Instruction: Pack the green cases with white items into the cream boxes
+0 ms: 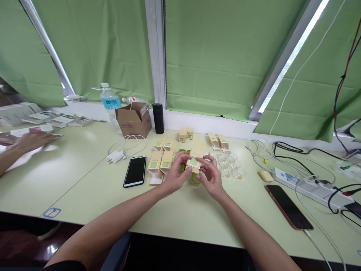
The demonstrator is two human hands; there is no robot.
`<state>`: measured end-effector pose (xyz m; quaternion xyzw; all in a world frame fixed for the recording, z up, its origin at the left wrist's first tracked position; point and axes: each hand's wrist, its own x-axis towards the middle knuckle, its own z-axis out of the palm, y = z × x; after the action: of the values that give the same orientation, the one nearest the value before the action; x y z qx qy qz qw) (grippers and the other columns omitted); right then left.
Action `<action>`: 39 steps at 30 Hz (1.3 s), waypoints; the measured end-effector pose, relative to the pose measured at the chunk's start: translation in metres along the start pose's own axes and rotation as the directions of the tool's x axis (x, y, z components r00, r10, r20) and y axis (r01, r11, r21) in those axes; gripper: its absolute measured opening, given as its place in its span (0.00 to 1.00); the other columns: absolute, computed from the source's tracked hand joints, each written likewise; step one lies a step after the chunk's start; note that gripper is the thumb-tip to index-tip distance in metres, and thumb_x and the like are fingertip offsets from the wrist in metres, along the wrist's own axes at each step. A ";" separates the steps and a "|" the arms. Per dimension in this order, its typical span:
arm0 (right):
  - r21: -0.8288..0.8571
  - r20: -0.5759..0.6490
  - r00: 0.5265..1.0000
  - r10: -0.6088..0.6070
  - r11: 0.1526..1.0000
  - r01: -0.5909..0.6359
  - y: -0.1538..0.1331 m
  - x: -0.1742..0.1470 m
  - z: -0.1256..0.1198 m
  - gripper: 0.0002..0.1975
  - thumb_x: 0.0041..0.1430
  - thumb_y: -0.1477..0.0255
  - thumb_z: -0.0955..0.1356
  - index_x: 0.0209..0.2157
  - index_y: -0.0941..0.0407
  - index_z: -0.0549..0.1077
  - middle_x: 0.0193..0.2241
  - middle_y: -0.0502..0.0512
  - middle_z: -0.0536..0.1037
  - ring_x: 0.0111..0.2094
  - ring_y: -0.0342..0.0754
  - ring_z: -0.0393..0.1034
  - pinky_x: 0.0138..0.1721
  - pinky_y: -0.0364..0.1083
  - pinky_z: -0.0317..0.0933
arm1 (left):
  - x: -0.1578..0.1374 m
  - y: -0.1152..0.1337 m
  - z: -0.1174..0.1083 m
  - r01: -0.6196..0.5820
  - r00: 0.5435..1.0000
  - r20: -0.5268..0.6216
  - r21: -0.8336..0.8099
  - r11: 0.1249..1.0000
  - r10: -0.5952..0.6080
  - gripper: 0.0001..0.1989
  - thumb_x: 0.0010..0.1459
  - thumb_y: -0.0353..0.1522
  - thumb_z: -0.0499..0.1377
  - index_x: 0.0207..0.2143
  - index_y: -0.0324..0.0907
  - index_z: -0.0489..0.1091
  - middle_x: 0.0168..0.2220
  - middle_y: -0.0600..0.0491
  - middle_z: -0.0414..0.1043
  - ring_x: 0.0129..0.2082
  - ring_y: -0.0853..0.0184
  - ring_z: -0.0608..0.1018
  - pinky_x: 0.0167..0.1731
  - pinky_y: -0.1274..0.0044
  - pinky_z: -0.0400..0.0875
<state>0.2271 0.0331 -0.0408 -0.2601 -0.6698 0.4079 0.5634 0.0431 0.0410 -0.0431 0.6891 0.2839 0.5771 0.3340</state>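
Observation:
Between both hands I hold a small tan cardboard box (pixel 194 162) with a pale green square on its face, raised just above the table. My left hand (pixel 178 172) grips its left side, and my right hand (pixel 211 176) has fingers on its right side and lower flap. Below it, partly covered by the hands, stands a small green container (pixel 194 179). To the left are tan boxes with open flaps (pixel 160 164). Clear plastic domed pieces with yellow bits (pixel 229 165) lie right of my right hand. Two more open boxes (pixel 218 142) lie behind them.
A black-screened phone (pixel 135 171) and white charger (pixel 115 156) lie left; another phone (pixel 289 207) and a power strip (pixel 306 186) with cables lie right. At the back stand a carton (pixel 134 121), black cylinder (pixel 158 119) and water bottle (pixel 110 103). Another person's hand (pixel 35 139) works far left.

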 end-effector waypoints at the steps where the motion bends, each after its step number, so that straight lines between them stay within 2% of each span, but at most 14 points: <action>1: -0.001 -0.003 1.000 -0.002 1.000 0.002 0.001 0.000 0.000 0.26 0.59 0.61 0.76 0.58 0.42 0.74 0.55 0.55 0.55 0.43 0.46 0.74 0.53 0.54 0.72 | 0.000 0.000 0.000 -0.002 1.000 -0.001 -0.001 1.000 0.002 0.16 0.68 0.43 0.58 0.53 0.46 0.66 0.57 0.44 0.61 0.55 0.59 0.71 0.53 0.68 0.69; 10: -0.004 -0.022 1.000 -0.018 1.000 0.018 0.000 0.000 0.002 0.23 0.60 0.63 0.75 0.57 0.42 0.75 0.52 0.54 0.56 0.42 0.44 0.75 0.52 0.52 0.72 | 0.000 -0.001 0.002 -0.026 0.999 -0.038 0.002 1.000 0.026 0.13 0.68 0.41 0.59 0.51 0.46 0.67 0.56 0.44 0.62 0.55 0.58 0.71 0.52 0.68 0.70; 17: -0.007 -0.046 0.999 -0.008 1.000 0.008 0.001 0.000 0.003 0.22 0.61 0.62 0.75 0.56 0.43 0.76 0.51 0.54 0.57 0.43 0.45 0.75 0.50 0.51 0.74 | 0.001 -0.003 0.004 -0.048 0.997 -0.061 0.022 0.999 0.050 0.15 0.67 0.43 0.59 0.50 0.46 0.68 0.55 0.44 0.63 0.55 0.58 0.72 0.52 0.67 0.71; 23: 0.012 -0.039 0.999 -0.014 1.000 0.014 0.003 0.000 0.002 0.22 0.61 0.63 0.75 0.56 0.44 0.75 0.51 0.54 0.56 0.43 0.45 0.75 0.51 0.52 0.74 | -0.001 -0.002 -0.002 -0.065 0.998 0.002 0.023 0.998 0.065 0.20 0.64 0.45 0.62 0.54 0.47 0.68 0.57 0.43 0.61 0.55 0.55 0.72 0.51 0.65 0.72; 30: 0.007 -0.052 0.999 -0.015 1.000 0.016 0.003 0.001 0.003 0.21 0.60 0.64 0.76 0.55 0.43 0.76 0.51 0.54 0.57 0.43 0.45 0.76 0.50 0.52 0.75 | -0.002 -0.005 0.001 -0.075 0.997 -0.027 0.043 0.996 0.076 0.16 0.65 0.40 0.63 0.52 0.47 0.68 0.57 0.44 0.61 0.53 0.57 0.73 0.50 0.66 0.72; 39: 0.027 -0.084 0.996 0.006 1.000 -0.004 0.003 0.001 0.005 0.19 0.60 0.65 0.76 0.53 0.43 0.78 0.50 0.53 0.57 0.40 0.44 0.75 0.48 0.51 0.75 | 0.000 -0.001 0.003 -0.086 0.993 -0.069 0.097 0.992 0.092 0.14 0.64 0.39 0.63 0.50 0.46 0.70 0.54 0.44 0.64 0.53 0.57 0.73 0.47 0.68 0.72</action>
<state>0.2223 0.0339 -0.0432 -0.2709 -0.6395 0.4069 0.5934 0.0459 0.0411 -0.0444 0.6945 0.2917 0.6022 0.2645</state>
